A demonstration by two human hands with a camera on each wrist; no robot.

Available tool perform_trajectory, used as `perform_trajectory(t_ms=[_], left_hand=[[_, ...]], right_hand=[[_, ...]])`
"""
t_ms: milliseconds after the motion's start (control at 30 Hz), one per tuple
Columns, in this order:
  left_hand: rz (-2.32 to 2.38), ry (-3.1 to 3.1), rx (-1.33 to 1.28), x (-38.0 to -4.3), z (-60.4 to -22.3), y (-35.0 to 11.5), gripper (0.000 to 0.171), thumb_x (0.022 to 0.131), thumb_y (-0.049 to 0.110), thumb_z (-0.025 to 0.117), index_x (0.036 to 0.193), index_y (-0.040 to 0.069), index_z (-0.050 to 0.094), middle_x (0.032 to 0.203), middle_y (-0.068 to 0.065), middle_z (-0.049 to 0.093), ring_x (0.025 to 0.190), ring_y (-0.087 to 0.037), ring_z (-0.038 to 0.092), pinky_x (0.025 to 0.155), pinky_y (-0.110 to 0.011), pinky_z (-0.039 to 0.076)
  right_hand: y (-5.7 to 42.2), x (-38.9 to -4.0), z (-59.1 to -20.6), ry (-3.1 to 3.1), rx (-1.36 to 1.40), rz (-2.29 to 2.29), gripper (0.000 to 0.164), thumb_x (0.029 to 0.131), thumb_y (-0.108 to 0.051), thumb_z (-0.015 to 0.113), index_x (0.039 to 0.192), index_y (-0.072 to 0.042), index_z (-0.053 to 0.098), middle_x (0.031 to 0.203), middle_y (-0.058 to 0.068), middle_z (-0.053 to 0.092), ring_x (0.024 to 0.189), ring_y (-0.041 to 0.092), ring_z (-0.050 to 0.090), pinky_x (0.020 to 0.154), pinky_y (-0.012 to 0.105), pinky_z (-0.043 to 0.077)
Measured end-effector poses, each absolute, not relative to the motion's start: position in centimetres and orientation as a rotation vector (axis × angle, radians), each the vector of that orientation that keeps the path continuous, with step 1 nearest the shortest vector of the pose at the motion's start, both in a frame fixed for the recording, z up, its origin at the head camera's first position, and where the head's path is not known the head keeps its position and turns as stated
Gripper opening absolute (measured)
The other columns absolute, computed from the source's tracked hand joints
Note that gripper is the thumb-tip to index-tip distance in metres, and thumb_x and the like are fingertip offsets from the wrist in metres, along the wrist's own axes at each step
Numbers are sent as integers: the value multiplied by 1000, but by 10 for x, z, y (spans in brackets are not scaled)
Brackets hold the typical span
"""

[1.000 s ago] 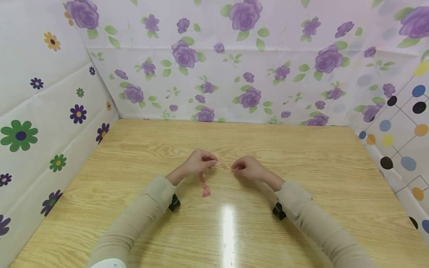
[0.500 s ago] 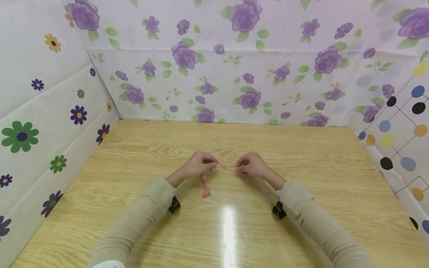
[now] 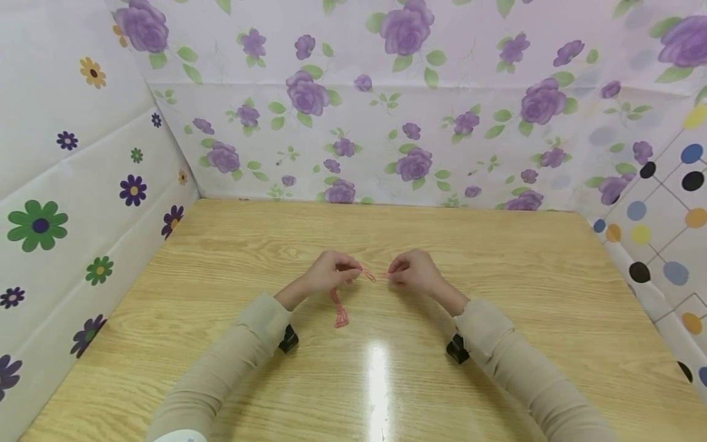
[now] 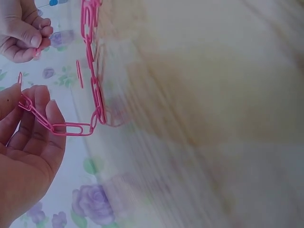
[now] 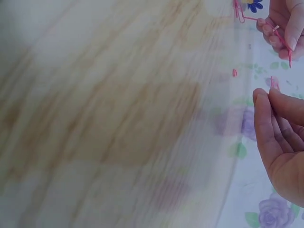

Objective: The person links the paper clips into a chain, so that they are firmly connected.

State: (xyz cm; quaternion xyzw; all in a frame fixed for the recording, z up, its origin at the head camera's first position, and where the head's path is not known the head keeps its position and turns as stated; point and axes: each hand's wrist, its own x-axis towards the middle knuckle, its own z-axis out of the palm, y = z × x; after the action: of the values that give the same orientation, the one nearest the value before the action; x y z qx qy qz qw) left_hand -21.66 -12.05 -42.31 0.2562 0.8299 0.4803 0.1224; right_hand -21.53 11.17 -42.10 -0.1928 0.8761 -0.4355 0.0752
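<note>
My left hand (image 3: 333, 271) pinches the end of a chain of linked pink paper clips (image 4: 97, 97) between thumb and forefinger. From there the chain crosses the fingers in the left wrist view, and its tail (image 3: 341, 318) lies on the table. One clip (image 3: 369, 275) shows just beyond the left fingertips in the head view. Opposite, my right hand (image 3: 418, 272) pinches a single pink paper clip (image 5: 274, 82), which points toward the left hand. A small gap separates the two hands. In the left wrist view, a separate pink clip (image 4: 79, 74) appears near the chain.
The wooden table (image 3: 265, 233) stretches around both hands. A floral sheet (image 3: 381, 129) stands along its back edge, with patterned sheets (image 3: 99, 202) at the sides. A bright reflection lies on the tabletop in front of the hands.
My right hand has shifted slightly right and away from me, and its clip now shows more clearly at the fingertips. The left hand and the chain have barely moved.
</note>
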Motion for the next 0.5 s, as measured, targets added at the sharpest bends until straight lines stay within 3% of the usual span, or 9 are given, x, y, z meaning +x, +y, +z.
perform_trajectory(t_ms=[200,433,500], left_hand=[[1412,2422,775,-205,-406,-115,20,89,3,57,99,-12,63,92,-27,63,75,-39,61,64,-40,52],[1372,2476,771,-218,-423,-114,18,89,10,59,99,-3,67,90,-17,66,72,-30,62,59,-25,50],[1378,2473,770,-218,-423,-114,18,89,10,59,99,-3,68,89,-17,66,72,-30,62,59,-27,50]], right_hand=[[103,-214,-421,2683,-614,-1337,5,77,-2,71,73,0,69,65,5,64,54,12,57,49,23,46],[97,-213,-421,2744,-625,-1329,7,75,-4,73,71,-2,68,62,2,61,52,9,53,48,23,43],[96,-212,-420,2754,-628,-1328,8,75,-4,73,70,-2,67,61,2,61,52,9,52,48,23,43]])
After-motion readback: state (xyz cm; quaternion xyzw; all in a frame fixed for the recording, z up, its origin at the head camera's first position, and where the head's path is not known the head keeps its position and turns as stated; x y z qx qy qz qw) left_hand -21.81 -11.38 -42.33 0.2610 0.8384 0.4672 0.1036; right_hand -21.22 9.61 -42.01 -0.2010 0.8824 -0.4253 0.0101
